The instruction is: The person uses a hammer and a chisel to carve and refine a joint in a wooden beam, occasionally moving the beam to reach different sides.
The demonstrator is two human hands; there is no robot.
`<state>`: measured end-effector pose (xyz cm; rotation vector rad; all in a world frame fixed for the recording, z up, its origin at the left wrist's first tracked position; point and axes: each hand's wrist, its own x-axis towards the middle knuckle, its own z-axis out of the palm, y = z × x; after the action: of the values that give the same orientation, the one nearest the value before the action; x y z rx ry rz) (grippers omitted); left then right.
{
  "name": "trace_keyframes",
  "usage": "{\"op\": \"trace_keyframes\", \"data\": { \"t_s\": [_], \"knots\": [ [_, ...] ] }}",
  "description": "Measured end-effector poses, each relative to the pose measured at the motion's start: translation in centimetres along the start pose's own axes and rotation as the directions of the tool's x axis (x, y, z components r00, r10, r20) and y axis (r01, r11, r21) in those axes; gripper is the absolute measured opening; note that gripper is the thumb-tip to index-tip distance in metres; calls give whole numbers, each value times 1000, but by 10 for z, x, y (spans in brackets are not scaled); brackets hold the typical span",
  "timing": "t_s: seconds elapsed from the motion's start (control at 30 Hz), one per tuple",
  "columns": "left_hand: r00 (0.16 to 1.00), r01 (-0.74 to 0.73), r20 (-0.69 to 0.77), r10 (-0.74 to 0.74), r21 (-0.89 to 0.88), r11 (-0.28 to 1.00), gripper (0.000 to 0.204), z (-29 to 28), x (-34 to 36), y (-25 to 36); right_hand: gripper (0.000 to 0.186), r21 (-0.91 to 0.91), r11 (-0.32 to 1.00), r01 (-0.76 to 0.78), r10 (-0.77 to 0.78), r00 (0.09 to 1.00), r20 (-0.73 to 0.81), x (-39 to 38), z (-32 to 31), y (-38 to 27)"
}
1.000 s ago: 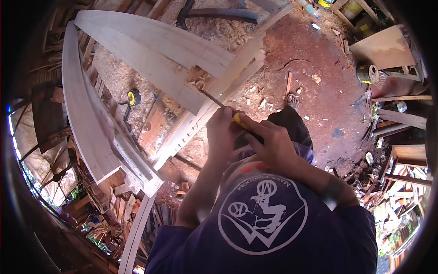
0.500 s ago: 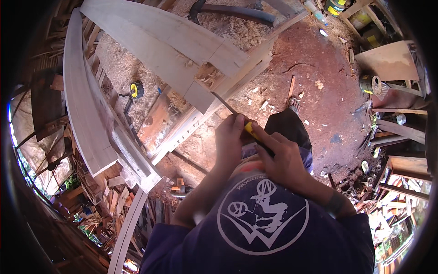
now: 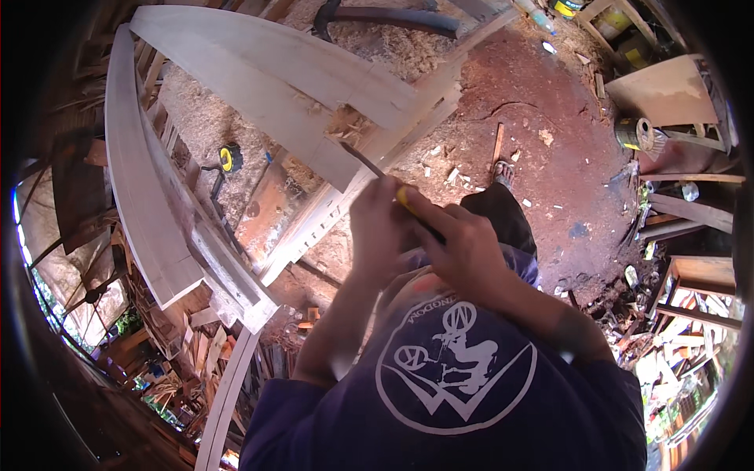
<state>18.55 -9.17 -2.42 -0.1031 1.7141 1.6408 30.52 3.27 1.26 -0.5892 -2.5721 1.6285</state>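
My right hand (image 3: 459, 243) is wrapped round the yellow-and-black handle of a chisel (image 3: 412, 202). My left hand (image 3: 375, 224), blurred, is closed at the chisel's front end by the blade, its fingers partly hidden. The long blade (image 3: 361, 159) points up-left, its tip at the cut end of a pale tapered board (image 3: 306, 137), beside a notch with shavings (image 3: 349, 118). A second tapered board (image 3: 369, 94) lies alongside, both resting across a long wooden beam (image 3: 424, 110).
Curved planks (image 3: 145, 220) stand at left. A hammer-like tool (image 3: 393, 21) and a yellow tape measure (image 3: 230, 158) lie among shavings. Cans (image 3: 633, 133), scrap wood and a wooden frame (image 3: 699, 275) line the right. My sandalled foot (image 3: 504, 169) is on the dirt floor (image 3: 565, 188).
Since half a second ago both hands and the chisel have shifted slightly up and to the left in view, along with the surroundings. The left hand has become blurred.
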Motion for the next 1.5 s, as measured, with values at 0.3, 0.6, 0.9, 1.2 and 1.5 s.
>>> {"op": "trace_keyframes", "data": {
  "t_s": [0.3, 0.6, 0.9, 1.2, 1.5],
  "knots": [
    [999, 5, 44, 7, -278, 961, 26, 6, 2, 4, 53, -39, 996, 78, -79, 996, -35, 8, -7, 9],
    [1000, -3, -16, 0, -179, 984, 27, 3, 13, 2, 52, -38, 991, 129, -130, 991, -26, 21, -13, 8],
    [998, -61, -19, 59, -209, 976, 26, 3, 13, -1, 53, 5, 999, 52, -52, 998, -19, 25, 3, 14],
    [997, 60, 53, -51, -179, 982, 31, 31, 3, 6, 53, 114, 993, -39, 41, 999, -15, 2, -20, 12],
    [997, 70, -18, -78, -276, 959, 26, 17, 0, 5, 49, 47, 994, 100, -99, 995, -22, 23, -9, 15]
  ]
}}
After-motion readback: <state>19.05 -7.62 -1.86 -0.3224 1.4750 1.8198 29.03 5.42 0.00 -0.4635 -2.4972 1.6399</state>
